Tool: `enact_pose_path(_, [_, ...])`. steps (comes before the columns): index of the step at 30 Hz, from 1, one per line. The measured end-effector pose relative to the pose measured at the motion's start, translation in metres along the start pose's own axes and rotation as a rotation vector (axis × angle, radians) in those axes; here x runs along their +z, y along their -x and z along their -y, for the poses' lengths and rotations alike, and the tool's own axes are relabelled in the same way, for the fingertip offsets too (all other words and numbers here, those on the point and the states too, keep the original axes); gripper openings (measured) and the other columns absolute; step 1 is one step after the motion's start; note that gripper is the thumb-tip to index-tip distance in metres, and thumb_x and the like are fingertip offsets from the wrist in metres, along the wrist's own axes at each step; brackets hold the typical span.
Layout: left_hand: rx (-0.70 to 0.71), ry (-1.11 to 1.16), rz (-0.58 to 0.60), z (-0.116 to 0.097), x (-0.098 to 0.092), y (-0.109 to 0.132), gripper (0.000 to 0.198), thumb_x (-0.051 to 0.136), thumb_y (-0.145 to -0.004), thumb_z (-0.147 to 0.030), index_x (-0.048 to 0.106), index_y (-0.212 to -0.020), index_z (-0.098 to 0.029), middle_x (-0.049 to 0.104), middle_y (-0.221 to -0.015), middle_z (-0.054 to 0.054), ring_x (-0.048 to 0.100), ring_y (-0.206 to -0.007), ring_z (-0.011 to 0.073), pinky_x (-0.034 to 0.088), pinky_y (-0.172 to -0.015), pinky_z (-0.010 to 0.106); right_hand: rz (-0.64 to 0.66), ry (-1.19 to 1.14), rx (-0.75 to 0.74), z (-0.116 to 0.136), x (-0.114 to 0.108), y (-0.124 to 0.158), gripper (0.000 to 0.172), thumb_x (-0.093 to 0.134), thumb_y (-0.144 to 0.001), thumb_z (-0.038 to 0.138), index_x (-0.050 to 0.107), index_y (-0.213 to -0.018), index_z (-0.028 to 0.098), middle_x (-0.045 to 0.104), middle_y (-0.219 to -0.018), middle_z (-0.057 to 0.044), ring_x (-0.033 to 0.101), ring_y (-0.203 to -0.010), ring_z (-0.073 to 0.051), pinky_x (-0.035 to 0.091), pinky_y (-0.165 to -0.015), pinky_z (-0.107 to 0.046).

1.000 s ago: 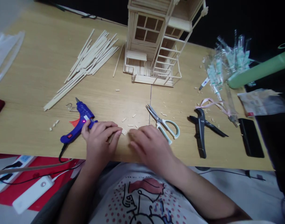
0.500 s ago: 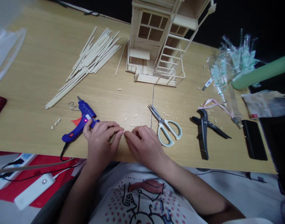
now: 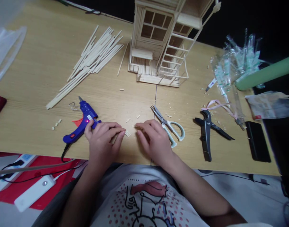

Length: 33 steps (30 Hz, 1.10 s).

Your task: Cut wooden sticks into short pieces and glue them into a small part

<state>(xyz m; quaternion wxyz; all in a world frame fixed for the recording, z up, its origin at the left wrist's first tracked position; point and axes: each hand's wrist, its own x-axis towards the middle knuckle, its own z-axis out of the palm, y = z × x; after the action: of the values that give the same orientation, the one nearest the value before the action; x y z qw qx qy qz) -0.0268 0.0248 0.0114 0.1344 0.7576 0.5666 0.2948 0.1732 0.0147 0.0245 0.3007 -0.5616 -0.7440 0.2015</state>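
Observation:
My left hand [image 3: 104,137] pinches a small flat panel of short wooden stick pieces [image 3: 127,133] between thumb and fingers, just above the table. Close on its right, my right hand [image 3: 155,138] has curled fingers closed at the right end of a short wooden stick piece [image 3: 133,126]; the fingertips cover part of it. Two more short pieces [image 3: 128,120] lie just beyond the hands. A blue hot glue gun [image 3: 84,121] with a red light rests beside my left hand. Scissors [image 3: 178,130] with pale handles lie partly under my right hand.
A wooden stick model house [image 3: 156,47] with a ladder stands at the back. Left of it lies a pile of long sticks [image 3: 94,58]. Black cutters [image 3: 206,135], a dark phone [image 3: 257,142] and plastic wrappers [image 3: 226,69] are on the right. A power strip [image 3: 34,192] sits below the table edge.
My right hand has moved away from the panel, up and to the right, onto a short stick piece. My left hand stays in place, and the panel now shows more.

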Motion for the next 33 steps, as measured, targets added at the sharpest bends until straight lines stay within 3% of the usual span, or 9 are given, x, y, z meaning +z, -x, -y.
enact_pose_path(8, [-0.001, 0.016, -0.008, 0.0, 0.0, 0.0, 0.014, 0.065, -0.097, -0.033, 0.074, -0.088, -0.029, 0.078, -0.095, 0.0, 0.071, -0.095, 0.0237, 0.023, -0.117, 0.059, 0.117, 0.27, 0.011, -0.004, 0.013, -0.013, 0.025, 0.044, -0.103, 0.013, 0.069, -0.098, 0.015, 0.068, -0.102, -0.014, 0.058, -0.097, -0.026, 0.048, -0.087, -0.039])
enact_pose_path(20, [-0.008, 0.011, 0.004, -0.001, -0.001, 0.0, 0.016, 0.064, -0.097, -0.034, 0.074, -0.087, -0.029, 0.078, -0.095, 0.0, 0.071, -0.095, 0.0244, 0.023, -0.118, 0.059, 0.218, 0.264, -0.033, 0.019, 0.02, -0.012, 0.022, 0.045, -0.104, 0.014, 0.067, -0.099, 0.013, 0.067, -0.101, -0.014, 0.056, -0.093, -0.027, 0.047, -0.084, -0.039])
enact_pose_path(33, [-0.01, 0.004, 0.001, -0.001, -0.001, 0.0, 0.016, 0.063, -0.098, -0.034, 0.073, -0.088, -0.028, 0.077, -0.095, 0.0, 0.071, -0.095, 0.0234, 0.024, -0.117, 0.059, 0.239, 0.288, -0.009, 0.02, 0.021, -0.015, 0.023, 0.043, -0.101, 0.009, 0.066, -0.099, 0.012, 0.066, -0.1, -0.016, 0.054, -0.091, -0.027, 0.047, -0.082, -0.039])
